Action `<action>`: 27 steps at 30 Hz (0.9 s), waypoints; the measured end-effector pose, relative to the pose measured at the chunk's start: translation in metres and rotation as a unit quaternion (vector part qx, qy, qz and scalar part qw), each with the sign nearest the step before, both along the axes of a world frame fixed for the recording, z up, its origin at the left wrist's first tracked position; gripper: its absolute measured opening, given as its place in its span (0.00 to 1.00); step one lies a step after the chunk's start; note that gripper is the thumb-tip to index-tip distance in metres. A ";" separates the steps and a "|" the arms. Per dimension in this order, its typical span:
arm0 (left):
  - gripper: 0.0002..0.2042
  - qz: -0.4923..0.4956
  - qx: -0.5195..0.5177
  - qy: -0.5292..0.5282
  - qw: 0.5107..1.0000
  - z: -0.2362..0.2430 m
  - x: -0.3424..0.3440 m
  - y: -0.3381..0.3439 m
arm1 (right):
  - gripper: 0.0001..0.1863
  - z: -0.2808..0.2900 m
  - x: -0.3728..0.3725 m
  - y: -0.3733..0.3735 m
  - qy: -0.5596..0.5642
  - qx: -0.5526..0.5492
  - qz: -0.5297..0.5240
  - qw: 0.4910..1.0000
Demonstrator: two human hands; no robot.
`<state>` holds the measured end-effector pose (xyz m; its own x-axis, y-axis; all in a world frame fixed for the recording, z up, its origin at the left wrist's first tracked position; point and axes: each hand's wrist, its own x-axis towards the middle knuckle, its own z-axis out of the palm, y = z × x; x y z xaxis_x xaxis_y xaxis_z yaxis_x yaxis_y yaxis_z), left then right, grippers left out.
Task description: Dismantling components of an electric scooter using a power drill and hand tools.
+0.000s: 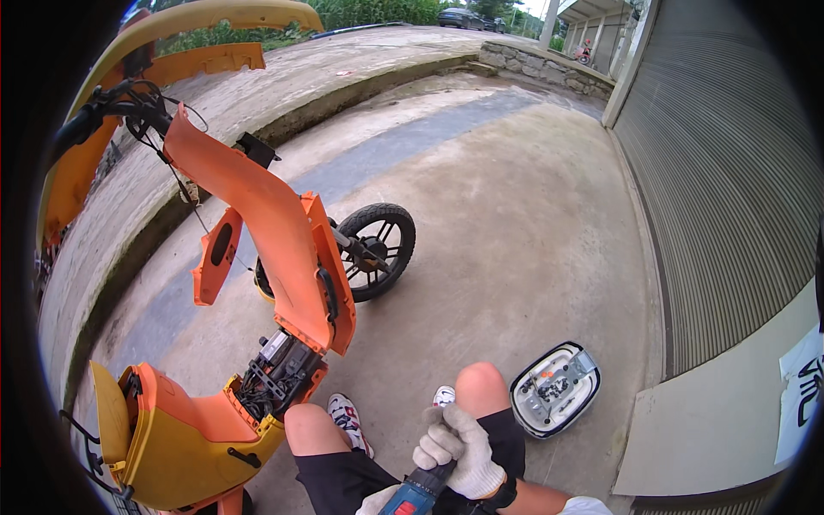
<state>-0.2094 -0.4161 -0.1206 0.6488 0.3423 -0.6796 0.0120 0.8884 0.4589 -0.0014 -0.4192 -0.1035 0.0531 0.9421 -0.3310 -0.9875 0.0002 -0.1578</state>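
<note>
Low in the view, over my lap, is a blue cordless drill (407, 499) with a red part and a dark front end. My right hand (457, 451), in a whitish knit glove, is closed with curled fingers at the drill's front end; whether a bit sits in those fingers is hidden. Beside the drill body, my gloved left hand (378, 501) is partly cut off by the lower edge and appears wrapped round it. To my left stands an orange and yellow electric scooter (257, 249), its floor section opened so that wiring and black parts (283, 369) show.
An oval white tray with a black rim (521, 403) lies on the concrete to my right, holding small screws and orange bits. An orange panel (217, 256) hangs from the scooter by a cable. A ribbed roller shutter (721, 172) lines the right; a concrete kerb (343, 99) runs behind the scooter.
</note>
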 end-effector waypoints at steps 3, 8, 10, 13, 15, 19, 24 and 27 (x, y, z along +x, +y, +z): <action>0.11 -0.055 0.608 0.026 0.792 -0.005 0.002 -0.003 | 0.17 0.004 0.003 0.002 -0.027 -0.058 0.000 0.998; 0.11 -0.058 0.691 0.125 0.709 -0.003 0.008 -0.004 | 0.16 0.006 0.007 0.005 -0.044 -0.135 0.021 0.990; 0.09 -0.052 0.684 0.119 0.718 -0.005 0.008 -0.001 | 0.16 0.005 0.007 0.004 -0.050 -0.136 0.026 0.989; 0.09 -0.099 0.760 0.145 0.626 -0.015 0.003 -0.001 | 0.16 0.000 0.008 0.000 -0.033 -0.100 0.021 0.994; 0.11 -0.070 0.445 0.039 0.892 -0.025 0.000 -0.008 | 0.17 -0.002 0.009 -0.002 0.017 0.038 0.012 0.999; 0.11 -0.002 0.292 0.002 0.957 -0.039 0.004 -0.023 | 0.17 -0.001 0.013 -0.004 0.032 0.100 0.013 0.994; 0.06 -0.032 0.659 0.040 0.750 -0.023 0.008 -0.008 | 0.18 0.009 0.009 -0.003 -0.001 0.058 0.020 0.998; 0.07 -0.002 0.706 0.080 0.704 -0.008 0.015 0.000 | 0.16 0.016 0.003 -0.002 -0.068 -0.007 0.032 0.997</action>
<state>-0.1947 -0.4161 -0.1284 0.6051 0.7483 0.2720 0.1650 -0.4521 0.8766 0.0020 -0.4216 -0.0880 0.0373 0.9406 -0.3373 -0.9549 -0.0659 -0.2895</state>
